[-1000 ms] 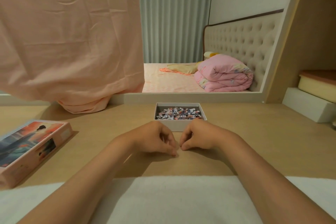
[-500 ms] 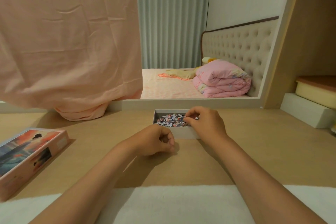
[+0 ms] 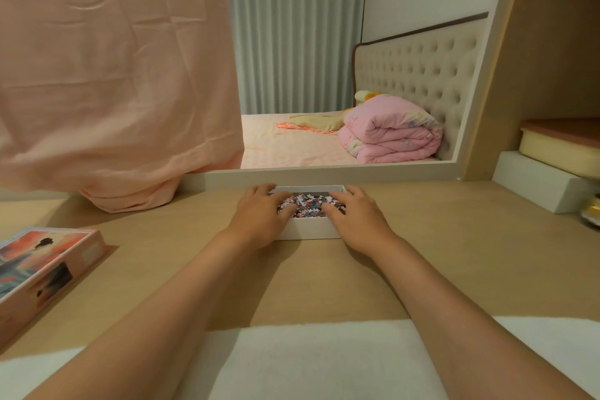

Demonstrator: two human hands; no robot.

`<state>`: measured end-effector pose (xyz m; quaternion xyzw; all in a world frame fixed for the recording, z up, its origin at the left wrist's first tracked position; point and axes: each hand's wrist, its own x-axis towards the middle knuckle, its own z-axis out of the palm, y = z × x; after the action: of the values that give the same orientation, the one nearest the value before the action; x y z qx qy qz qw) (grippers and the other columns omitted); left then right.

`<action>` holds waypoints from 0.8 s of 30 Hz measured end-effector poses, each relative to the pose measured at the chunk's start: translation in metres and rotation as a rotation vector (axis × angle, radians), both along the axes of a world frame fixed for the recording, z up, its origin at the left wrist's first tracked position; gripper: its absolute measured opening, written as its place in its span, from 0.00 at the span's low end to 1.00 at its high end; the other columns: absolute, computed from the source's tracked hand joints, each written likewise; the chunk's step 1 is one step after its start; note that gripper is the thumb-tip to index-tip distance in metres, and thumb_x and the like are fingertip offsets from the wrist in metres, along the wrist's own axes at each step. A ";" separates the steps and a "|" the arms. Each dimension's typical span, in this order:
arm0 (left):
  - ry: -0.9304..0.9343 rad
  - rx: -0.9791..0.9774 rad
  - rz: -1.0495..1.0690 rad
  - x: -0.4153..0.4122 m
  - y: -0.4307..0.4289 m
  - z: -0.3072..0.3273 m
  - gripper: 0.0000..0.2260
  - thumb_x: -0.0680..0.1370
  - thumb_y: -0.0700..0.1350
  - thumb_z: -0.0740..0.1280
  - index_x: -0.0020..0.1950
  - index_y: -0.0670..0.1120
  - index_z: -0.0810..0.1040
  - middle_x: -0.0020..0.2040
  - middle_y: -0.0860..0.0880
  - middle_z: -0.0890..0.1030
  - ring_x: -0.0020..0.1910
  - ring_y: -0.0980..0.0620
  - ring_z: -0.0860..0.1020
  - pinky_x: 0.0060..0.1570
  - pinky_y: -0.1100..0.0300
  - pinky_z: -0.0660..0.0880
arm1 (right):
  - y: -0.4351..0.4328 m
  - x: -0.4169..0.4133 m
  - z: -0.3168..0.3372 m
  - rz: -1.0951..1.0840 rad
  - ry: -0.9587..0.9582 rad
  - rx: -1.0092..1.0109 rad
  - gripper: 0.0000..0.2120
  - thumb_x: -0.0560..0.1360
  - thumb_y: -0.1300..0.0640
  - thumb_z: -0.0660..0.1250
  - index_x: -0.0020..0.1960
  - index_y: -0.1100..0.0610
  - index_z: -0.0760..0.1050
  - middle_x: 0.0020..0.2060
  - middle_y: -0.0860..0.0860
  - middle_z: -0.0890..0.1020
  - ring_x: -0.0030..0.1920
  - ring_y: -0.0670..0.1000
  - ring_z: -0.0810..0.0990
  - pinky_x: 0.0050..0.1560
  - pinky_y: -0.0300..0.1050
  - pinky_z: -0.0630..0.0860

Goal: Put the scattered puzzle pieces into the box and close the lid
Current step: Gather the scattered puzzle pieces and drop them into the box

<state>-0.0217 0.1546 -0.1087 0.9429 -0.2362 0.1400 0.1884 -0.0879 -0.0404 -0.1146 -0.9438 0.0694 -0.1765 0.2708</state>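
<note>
I have both hands out over the box (image 3: 308, 231), which sits open on the bench (image 3: 454, 253) straight ahead, close to the back ledge. The left hand (image 3: 259, 219) covers its left end and the right hand (image 3: 355, 219) its right end. On each, the fingers (image 3: 280, 197) are laid out wide and fairly flat, tips resting on the pieces (image 3: 307, 204); neither hand is gripping anything that I can make out. Whether a piece or two sits under a palm I cannot tell.

All the pieces I can see lie inside the box, heaped between my two hands. I judge the filling step to be at its end: this reads as dropping the last of them in or patting the heap level so that it sits below the rim.

The lid (image 3: 42, 266) lies picture side up at the left edge of the bench, well apart from the box, with nothing on it. A pink cloth (image 3: 113, 75) hangs behind it.

Next, as I see it, comes the closing. That calls for lifting both hands out without dragging pieces over the wall, reaching left for the lid, carrying it across, squaring it to the box and pressing it down evenly. Any piece standing proud of the rim could stop the lid from seating, so I would check the heap first.
</note>
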 end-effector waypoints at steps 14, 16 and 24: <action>0.262 -0.165 0.020 -0.024 0.059 -0.006 0.36 0.75 0.72 0.53 0.78 0.54 0.57 0.77 0.51 0.64 0.74 0.44 0.63 0.72 0.46 0.62 | 0.031 -0.020 0.010 0.101 0.151 -0.120 0.33 0.78 0.33 0.56 0.79 0.45 0.58 0.80 0.56 0.53 0.79 0.57 0.55 0.76 0.55 0.57; 0.230 -0.155 0.059 -0.027 0.074 0.000 0.34 0.78 0.67 0.56 0.79 0.52 0.56 0.78 0.50 0.61 0.76 0.45 0.59 0.73 0.48 0.59 | 0.045 -0.023 0.021 0.105 0.097 -0.201 0.32 0.79 0.34 0.55 0.79 0.45 0.58 0.80 0.56 0.51 0.79 0.56 0.50 0.77 0.57 0.53; -0.088 0.132 0.403 -0.037 0.173 0.020 0.33 0.78 0.60 0.61 0.79 0.48 0.54 0.79 0.45 0.55 0.78 0.44 0.52 0.74 0.48 0.52 | 0.160 -0.015 0.051 0.441 0.018 -0.185 0.28 0.80 0.42 0.61 0.78 0.47 0.61 0.78 0.53 0.58 0.78 0.54 0.56 0.76 0.50 0.54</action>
<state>-0.0591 0.3276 -0.0884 0.9743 -0.0595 0.2001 0.0842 -0.1031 0.1200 -0.0638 -0.9584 -0.1525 -0.1103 0.2146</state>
